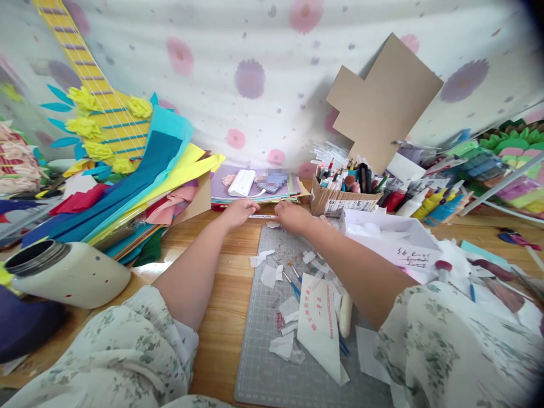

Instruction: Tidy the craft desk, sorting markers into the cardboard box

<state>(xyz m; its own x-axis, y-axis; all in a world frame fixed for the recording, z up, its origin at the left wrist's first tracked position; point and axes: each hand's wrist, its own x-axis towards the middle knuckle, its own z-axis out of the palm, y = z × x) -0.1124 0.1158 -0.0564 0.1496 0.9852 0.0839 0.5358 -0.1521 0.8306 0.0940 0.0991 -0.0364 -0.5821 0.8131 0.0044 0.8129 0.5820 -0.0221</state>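
Observation:
Both arms reach forward over the wooden table. My left hand (pixel 238 214) and my right hand (pixel 292 217) are closed at the two ends of a thin white strip with small dark print (pixel 262 216). The strip lies level between them, at the front edge of a stack of coloured paper (pixel 219 195). Beneath my right hand is the far end of a grey cutting mat (pixel 255 362), with white paper scraps, thin brushes and a white sheet with red print (pixel 317 326) on it.
On the left, a cream bottle without a lid (pixel 89 275) lies near rolls of coloured paper (pixel 153 164). At the right are a cardboard box of pens (pixel 340 201), a white box (pixel 408 249), paint bottles (pixel 414 201) and crumpled paper. Brown cardboard (pixel 386 102) leans on the curtain.

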